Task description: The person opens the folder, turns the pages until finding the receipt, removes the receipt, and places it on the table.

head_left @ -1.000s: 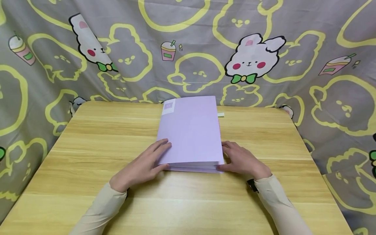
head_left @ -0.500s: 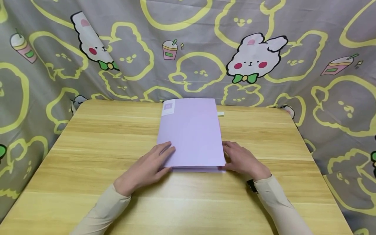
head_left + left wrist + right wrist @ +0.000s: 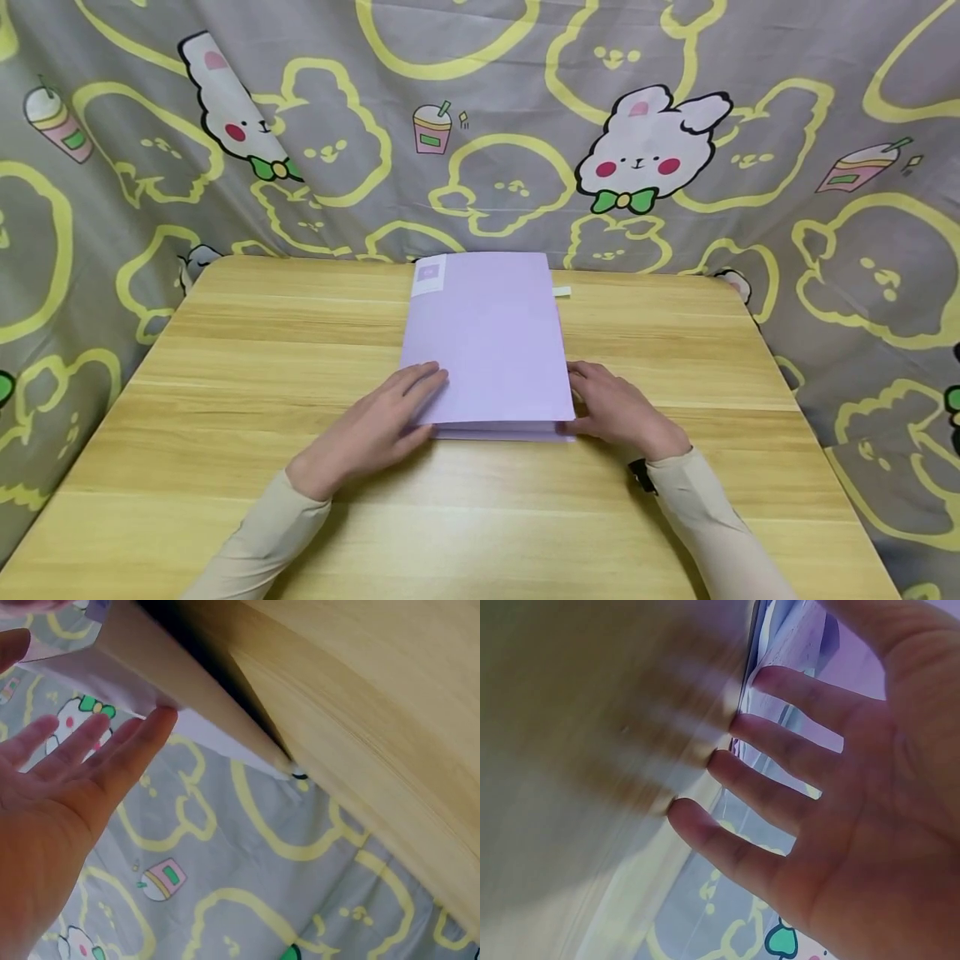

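A light purple document folder (image 3: 487, 333) lies closed on the wooden table, its front edge a little apart so that lighter sheets show inside. It bears a white label (image 3: 428, 275) at its far left corner. My left hand (image 3: 367, 433) rests at the near left corner, fingers extended over the cover. In the left wrist view, a fingertip (image 3: 163, 716) touches the folder's spine side. At the near right corner stands my right hand (image 3: 615, 408), thumb by the front edge. Its spread fingers (image 3: 765, 791) reach the table beside the folder's open side in the right wrist view.
A small pale tab (image 3: 562, 292) sticks out from the folder's far right side. Behind the wooden table (image 3: 480, 525) and along both its sides hangs a grey curtain (image 3: 510, 100) with yellow outlines and cartoon rabbits.
The folder's top cover has sunk lower at its near edge, narrowing the gap at the front. My left hand has shifted slightly right with it; the right hand has hardly moved.
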Demonstrator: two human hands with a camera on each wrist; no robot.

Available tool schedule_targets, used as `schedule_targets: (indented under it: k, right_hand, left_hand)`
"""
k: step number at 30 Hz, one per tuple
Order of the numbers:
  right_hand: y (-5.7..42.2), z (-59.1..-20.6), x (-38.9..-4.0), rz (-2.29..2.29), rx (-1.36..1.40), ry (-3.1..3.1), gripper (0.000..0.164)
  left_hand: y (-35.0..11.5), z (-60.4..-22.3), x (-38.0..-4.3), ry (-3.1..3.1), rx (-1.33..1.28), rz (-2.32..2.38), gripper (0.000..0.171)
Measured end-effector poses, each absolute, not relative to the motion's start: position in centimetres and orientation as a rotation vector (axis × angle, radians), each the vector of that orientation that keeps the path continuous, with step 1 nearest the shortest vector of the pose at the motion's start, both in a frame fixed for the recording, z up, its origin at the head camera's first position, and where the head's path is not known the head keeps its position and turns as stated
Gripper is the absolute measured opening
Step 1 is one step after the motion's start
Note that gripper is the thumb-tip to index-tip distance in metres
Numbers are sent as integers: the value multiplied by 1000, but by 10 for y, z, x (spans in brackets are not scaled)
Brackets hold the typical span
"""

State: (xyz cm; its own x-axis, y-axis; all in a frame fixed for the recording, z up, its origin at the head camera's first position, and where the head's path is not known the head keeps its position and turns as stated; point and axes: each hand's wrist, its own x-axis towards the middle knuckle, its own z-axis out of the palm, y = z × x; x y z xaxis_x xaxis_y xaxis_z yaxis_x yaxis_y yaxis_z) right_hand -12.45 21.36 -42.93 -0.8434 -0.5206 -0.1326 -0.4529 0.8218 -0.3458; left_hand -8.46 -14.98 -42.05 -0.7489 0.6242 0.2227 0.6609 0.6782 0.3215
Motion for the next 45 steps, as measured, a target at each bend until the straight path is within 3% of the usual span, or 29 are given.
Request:
schedule_targets:
  k: [28,45]
  right_hand:
    - [208,-425,-125,-383,-649,2752,76]
    - [208,-425,-124,-380,-656,2760,75]
  left_hand:
    - [-184,-399,-90,-2568,-986,-770,86]
    - [-199,-377,-98,-2071,-962,-836,67]
